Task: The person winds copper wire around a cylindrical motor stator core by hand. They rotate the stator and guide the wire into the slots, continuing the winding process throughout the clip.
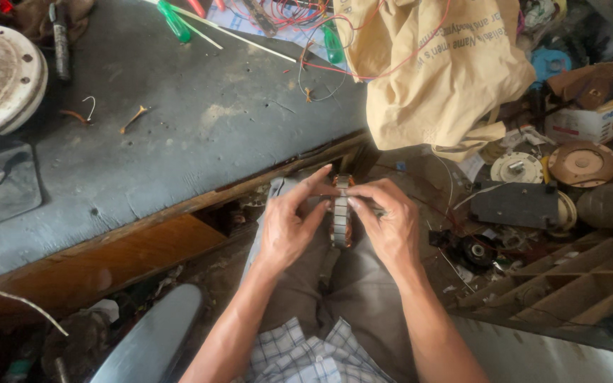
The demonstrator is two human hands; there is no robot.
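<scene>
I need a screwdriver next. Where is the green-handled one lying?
In the head view, the green-handled screwdriver lies at the far edge of the grey workbench, left of the tan cloth bag.

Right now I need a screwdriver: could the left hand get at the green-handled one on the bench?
Probably not at once: the left hand grips the motor stator with the right hand. The green-handled screwdriver lies unobstructed at the workbench far edge, a long stretch.
</scene>
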